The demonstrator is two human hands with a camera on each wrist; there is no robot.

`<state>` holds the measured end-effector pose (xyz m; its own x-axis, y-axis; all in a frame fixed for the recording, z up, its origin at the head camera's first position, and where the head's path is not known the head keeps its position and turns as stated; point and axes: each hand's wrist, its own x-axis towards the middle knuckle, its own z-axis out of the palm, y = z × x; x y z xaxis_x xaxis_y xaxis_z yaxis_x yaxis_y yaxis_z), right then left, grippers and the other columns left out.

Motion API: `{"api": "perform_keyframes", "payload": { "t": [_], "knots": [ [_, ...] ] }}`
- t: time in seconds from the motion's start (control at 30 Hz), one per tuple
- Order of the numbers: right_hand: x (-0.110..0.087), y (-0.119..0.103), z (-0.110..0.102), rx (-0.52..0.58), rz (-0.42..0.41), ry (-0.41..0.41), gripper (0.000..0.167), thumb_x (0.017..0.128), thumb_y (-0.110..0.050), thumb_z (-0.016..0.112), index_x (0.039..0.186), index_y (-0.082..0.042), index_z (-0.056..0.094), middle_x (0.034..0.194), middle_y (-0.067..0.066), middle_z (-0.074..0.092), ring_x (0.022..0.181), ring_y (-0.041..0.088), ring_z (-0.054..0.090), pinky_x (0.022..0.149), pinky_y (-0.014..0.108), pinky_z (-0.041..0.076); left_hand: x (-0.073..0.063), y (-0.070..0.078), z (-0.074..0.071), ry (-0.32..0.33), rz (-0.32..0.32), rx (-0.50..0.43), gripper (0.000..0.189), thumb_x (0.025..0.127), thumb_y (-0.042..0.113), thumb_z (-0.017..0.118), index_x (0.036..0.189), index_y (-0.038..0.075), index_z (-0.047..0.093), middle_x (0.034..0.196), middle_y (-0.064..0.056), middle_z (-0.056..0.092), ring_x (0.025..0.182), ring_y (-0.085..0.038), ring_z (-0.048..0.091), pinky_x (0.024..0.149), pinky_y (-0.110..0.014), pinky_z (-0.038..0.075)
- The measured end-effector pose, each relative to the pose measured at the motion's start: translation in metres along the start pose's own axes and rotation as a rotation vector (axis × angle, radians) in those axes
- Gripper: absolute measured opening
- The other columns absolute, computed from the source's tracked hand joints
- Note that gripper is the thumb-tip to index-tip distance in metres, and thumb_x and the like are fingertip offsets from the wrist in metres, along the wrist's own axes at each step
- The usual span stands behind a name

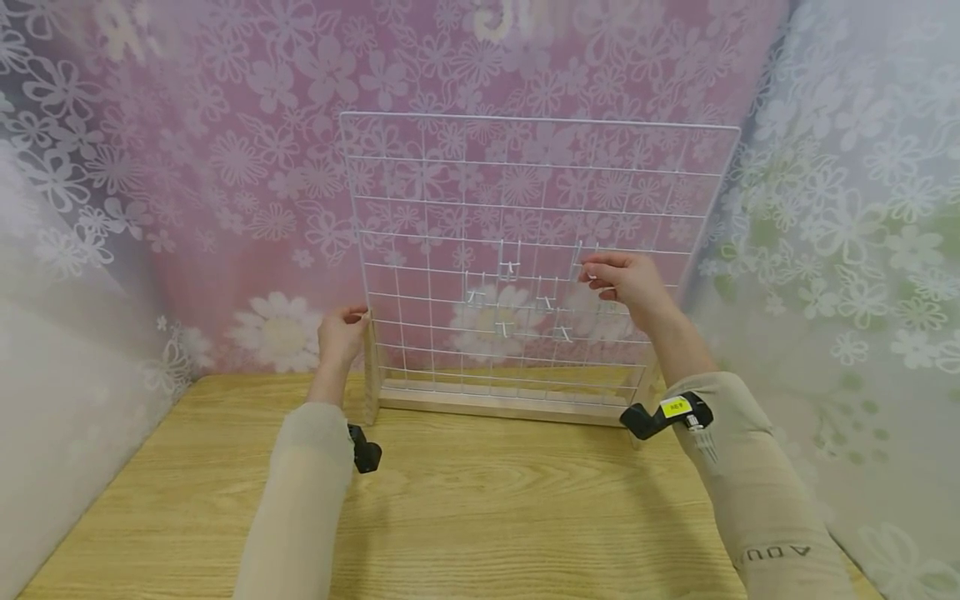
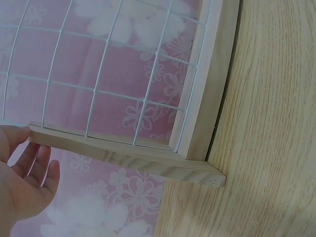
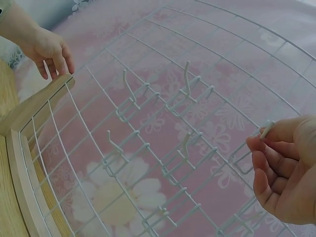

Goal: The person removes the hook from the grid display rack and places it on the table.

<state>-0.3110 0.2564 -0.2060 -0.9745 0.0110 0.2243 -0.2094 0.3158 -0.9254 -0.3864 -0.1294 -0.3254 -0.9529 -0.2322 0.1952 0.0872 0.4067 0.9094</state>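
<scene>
A white wire grid panel (image 1: 540,121) stands upright in a wooden base (image 1: 502,406) on the table. My left hand (image 1: 341,337) holds the top end of the left wooden upright (image 2: 106,151), thumb on one face and fingers on the other. At the right part of the grid, my right hand (image 1: 633,287) pinches the prong of a white wire hook (image 3: 267,129) between thumb and forefinger. The hook's back wires overlap the grid. Several more white hooks (image 3: 183,148) hang on the grid to the left of and below this hand, their prongs sticking out.
The wood-grain table (image 1: 480,508) spreads in front of the base. Behind the grid hangs a pink floral backdrop (image 1: 247,208), with a pale floral panel (image 1: 862,250) on the right. A black wrist camera (image 1: 667,414) sits on the right sleeve.
</scene>
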Motion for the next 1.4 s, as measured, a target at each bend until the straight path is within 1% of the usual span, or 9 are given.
{"api": "perform_keyframes", "payload": {
  "t": [0.17,0.3,0.4,0.63,0.77,0.93,1.07,1.23,1.4],
  "knots": [
    [-0.003,-0.003,0.000,0.014,-0.013,0.010,0.040,0.093,-0.020,0.057,0.124,0.005,0.053,0.082,-0.010,0.065,0.078,0.007,0.057,0.066,0.019,0.046,0.000,-0.001,0.001,0.001,0.002,-0.005,0.031,0.094,0.017,0.053,0.122,0.006,0.059,0.117,-0.019,0.058,0.107,-0.032,0.053,0.087,-0.041,0.043],
    [-0.006,-0.005,0.000,0.033,-0.031,0.020,0.033,0.092,-0.019,0.058,0.118,0.001,0.059,0.083,-0.007,0.066,0.080,0.009,0.057,0.066,0.020,0.046,0.000,0.000,0.000,-0.010,0.009,0.007,0.033,0.094,0.016,0.052,0.124,0.006,0.058,0.118,-0.019,0.057,0.108,-0.032,0.052,0.088,-0.041,0.043],
    [-0.009,-0.008,0.000,0.041,-0.044,0.012,0.025,0.092,-0.019,0.058,0.111,-0.004,0.063,0.083,-0.007,0.065,0.081,0.011,0.056,0.067,0.020,0.046,0.000,0.000,-0.001,-0.020,0.006,0.008,0.033,0.094,0.016,0.051,0.125,0.007,0.058,0.120,-0.019,0.056,0.110,-0.033,0.051,0.089,-0.042,0.043],
    [-0.017,-0.009,0.003,0.048,-0.069,-0.010,0.023,0.091,-0.016,0.059,0.110,-0.004,0.065,0.087,-0.002,0.066,0.081,0.013,0.056,0.066,0.021,0.048,-0.002,0.001,-0.002,-0.017,0.000,-0.018,0.033,0.093,0.014,0.052,0.124,0.005,0.058,0.120,-0.019,0.057,0.112,-0.033,0.050,0.091,-0.042,0.041],
    [-0.026,-0.007,0.006,0.013,-0.115,-0.073,0.018,0.091,-0.015,0.059,0.105,-0.006,0.066,0.088,-0.002,0.065,0.084,0.015,0.055,0.067,0.021,0.047,-0.001,0.001,-0.003,-0.010,-0.001,-0.038,0.032,0.093,0.014,0.054,0.123,0.005,0.060,0.119,-0.019,0.058,0.111,-0.032,0.051,0.090,-0.042,0.041],
    [-0.037,-0.006,0.014,-0.116,-0.141,-0.124,0.026,0.092,-0.016,0.058,0.112,0.001,0.061,0.092,-0.002,0.066,0.091,0.015,0.055,0.072,0.024,0.047,0.000,0.001,-0.004,-0.004,0.010,-0.048,0.030,0.092,0.013,0.054,0.120,0.003,0.061,0.117,-0.019,0.059,0.111,-0.032,0.051,0.091,-0.041,0.041],
    [-0.044,-0.006,0.022,-0.166,-0.132,-0.159,0.030,0.093,-0.017,0.057,0.115,0.003,0.059,0.097,0.000,0.066,0.094,0.017,0.056,0.074,0.027,0.046,0.001,0.002,-0.005,0.004,0.031,-0.046,0.029,0.092,0.013,0.055,0.117,0.000,0.062,0.116,-0.019,0.059,0.112,-0.031,0.050,0.093,-0.041,0.040],
    [-0.054,0.000,0.032,-0.174,-0.152,-0.202,0.029,0.092,-0.016,0.058,0.114,0.003,0.061,0.100,0.002,0.066,0.092,0.020,0.057,0.072,0.028,0.047,0.001,0.002,-0.006,-0.023,0.030,-0.043,0.030,0.092,0.012,0.054,0.118,-0.001,0.060,0.116,-0.021,0.058,0.110,-0.033,0.051,0.092,-0.042,0.040],
    [-0.064,0.008,0.047,-0.136,-0.157,-0.253,0.026,0.091,-0.013,0.060,0.111,0.003,0.061,0.099,0.005,0.065,0.088,0.017,0.060,0.071,0.028,0.048,0.002,0.004,-0.006,-0.044,0.015,-0.049,0.031,0.091,0.010,0.054,0.119,-0.002,0.059,0.117,-0.023,0.057,0.110,-0.034,0.051,0.092,-0.043,0.040]
  ]
}}
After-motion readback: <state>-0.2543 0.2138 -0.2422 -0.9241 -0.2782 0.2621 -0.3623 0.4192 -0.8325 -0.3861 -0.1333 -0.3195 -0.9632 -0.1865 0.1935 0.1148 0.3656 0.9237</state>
